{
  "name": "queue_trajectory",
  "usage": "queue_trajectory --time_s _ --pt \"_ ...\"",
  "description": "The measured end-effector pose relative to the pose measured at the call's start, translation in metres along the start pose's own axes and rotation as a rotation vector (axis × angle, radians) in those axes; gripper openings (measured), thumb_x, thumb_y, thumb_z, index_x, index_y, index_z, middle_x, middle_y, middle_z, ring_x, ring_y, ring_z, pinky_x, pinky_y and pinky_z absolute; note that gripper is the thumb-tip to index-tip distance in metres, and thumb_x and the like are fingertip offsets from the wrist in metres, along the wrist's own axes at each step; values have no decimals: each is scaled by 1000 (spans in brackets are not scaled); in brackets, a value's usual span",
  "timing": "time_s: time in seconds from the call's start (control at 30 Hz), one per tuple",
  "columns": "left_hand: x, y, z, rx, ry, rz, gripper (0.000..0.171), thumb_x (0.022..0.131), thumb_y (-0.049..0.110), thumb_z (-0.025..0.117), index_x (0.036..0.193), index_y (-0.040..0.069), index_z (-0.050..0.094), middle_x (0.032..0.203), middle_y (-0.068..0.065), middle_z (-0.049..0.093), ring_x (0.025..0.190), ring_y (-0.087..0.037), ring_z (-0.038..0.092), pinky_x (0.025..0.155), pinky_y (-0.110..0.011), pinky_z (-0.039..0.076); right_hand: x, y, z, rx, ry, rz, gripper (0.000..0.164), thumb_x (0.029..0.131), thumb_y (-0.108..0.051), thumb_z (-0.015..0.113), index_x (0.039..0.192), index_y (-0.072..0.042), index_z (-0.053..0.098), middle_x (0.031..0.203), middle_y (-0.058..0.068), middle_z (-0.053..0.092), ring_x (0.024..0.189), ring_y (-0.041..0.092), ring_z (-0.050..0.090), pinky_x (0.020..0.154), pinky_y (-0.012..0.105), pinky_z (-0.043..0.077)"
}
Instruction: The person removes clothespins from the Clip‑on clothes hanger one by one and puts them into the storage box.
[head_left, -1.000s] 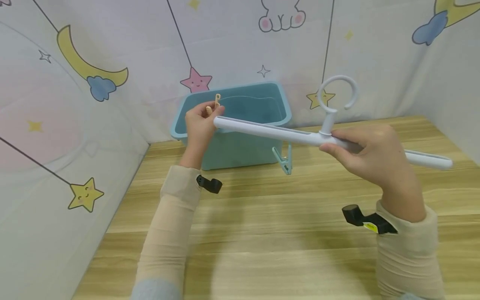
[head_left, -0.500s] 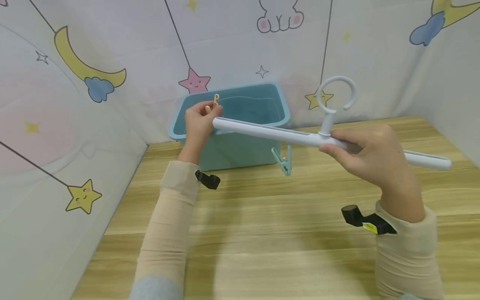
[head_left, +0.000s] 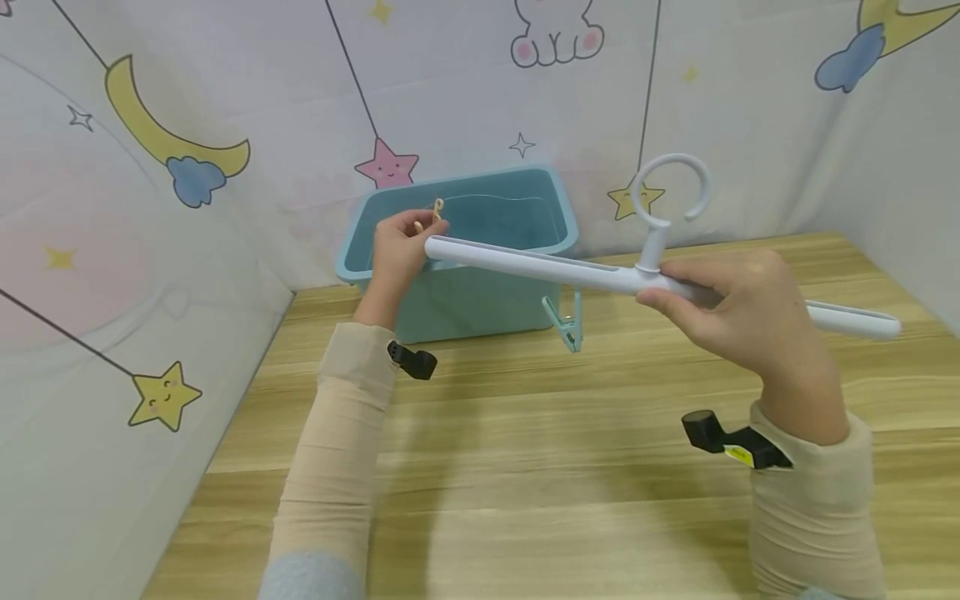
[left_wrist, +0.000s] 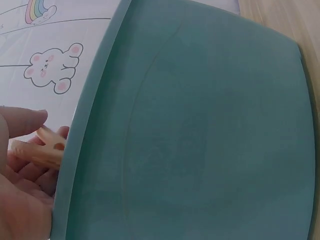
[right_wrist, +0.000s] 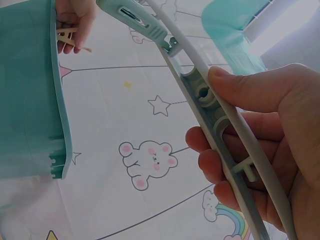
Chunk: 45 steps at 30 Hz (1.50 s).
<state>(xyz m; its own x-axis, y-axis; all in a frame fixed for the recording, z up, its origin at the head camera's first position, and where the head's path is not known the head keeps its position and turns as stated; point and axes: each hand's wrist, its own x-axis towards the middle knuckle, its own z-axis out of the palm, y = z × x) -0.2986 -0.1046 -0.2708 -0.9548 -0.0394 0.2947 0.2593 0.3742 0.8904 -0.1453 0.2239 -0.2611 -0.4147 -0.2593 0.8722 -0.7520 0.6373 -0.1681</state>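
Observation:
My left hand point(head_left: 400, 246) is over the near left part of a blue-green plastic bin point(head_left: 480, 304) and pinches a beige clothes peg point(head_left: 438, 208). The left wrist view shows the peg point(left_wrist: 37, 152) among the fingers, partly hidden by the bin's rim. My right hand point(head_left: 738, 304) grips a white plastic clothes hanger point(head_left: 525, 262) beside the base of its round hook, thumb on the near side. The hanger's left end overlaps my left hand's fingertips in the head view. A pale green peg point(head_left: 568, 321) hangs below the hanger bar; the right wrist view shows this peg point(right_wrist: 137, 20) clipped at its underside.
The bin stands at the back of a wood-grain table point(head_left: 555, 467), against a white cloth backdrop point(head_left: 465, 83) printed with moons and stars. Another cloth wall point(head_left: 75, 467) runs along the left side. A blue-green plastic part point(right_wrist: 232, 30) shows at the top of the right wrist view.
My left fingers have shifted slightly, and the beige peg sits a little lower and further right in them. The right hand, hanger and green peg hold nearly still.

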Motion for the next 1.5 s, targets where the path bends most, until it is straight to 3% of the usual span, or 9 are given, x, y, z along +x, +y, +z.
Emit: queue_trajectory --time_s 0.17,0.37,0.6,0.8,1.23,1.5 --pt "-1 1 -2 63 -63 51 26 90 18 68 106 -2 71 77 -1 56 66 -13 43 57 -24 36 -1 0 0 0 -2 4 57 88 -60 58 78 -6 76 59 -2 65 54 -6 47 54 11 37" --pt "-3 1 -3 73 -114 60 25 90 16 67 107 -2 71 81 -3 57 67 -14 42 58 -24 36 -1 -1 -1 -8 -9 2 57 88 -60 58 78 -7 76 59 -3 64 54 -6 47 54 12 37" --pt "-3 0 -4 68 -129 44 28 90 16 67 112 -2 69 99 -14 66 81 -14 53 66 -22 44 -2 1 0 4 -1 3 57 88 -59 58 78 -6 76 60 -1 66 55 -7 49 55 11 38" --pt "-3 -1 -4 69 -147 36 31 91 17 67 116 -2 67 115 -18 67 100 -22 62 79 -26 50 -2 1 -1 0 -4 12 59 88 -60 58 79 -5 76 60 0 67 55 -8 50 55 10 38" --pt "-4 -2 -5 58 -143 31 29 91 15 67 114 -3 68 114 -18 67 99 -22 62 79 -26 50 -2 0 -2 -3 -10 15 58 89 -60 57 79 -6 76 60 -1 66 54 -8 49 54 11 38" --pt "-16 2 -9 59 -152 53 29 90 4 60 118 -3 66 117 -18 66 106 -25 62 91 -34 51 -1 0 -2 6 -22 15 59 89 -60 56 80 -5 76 61 -1 66 55 -7 48 56 11 38"
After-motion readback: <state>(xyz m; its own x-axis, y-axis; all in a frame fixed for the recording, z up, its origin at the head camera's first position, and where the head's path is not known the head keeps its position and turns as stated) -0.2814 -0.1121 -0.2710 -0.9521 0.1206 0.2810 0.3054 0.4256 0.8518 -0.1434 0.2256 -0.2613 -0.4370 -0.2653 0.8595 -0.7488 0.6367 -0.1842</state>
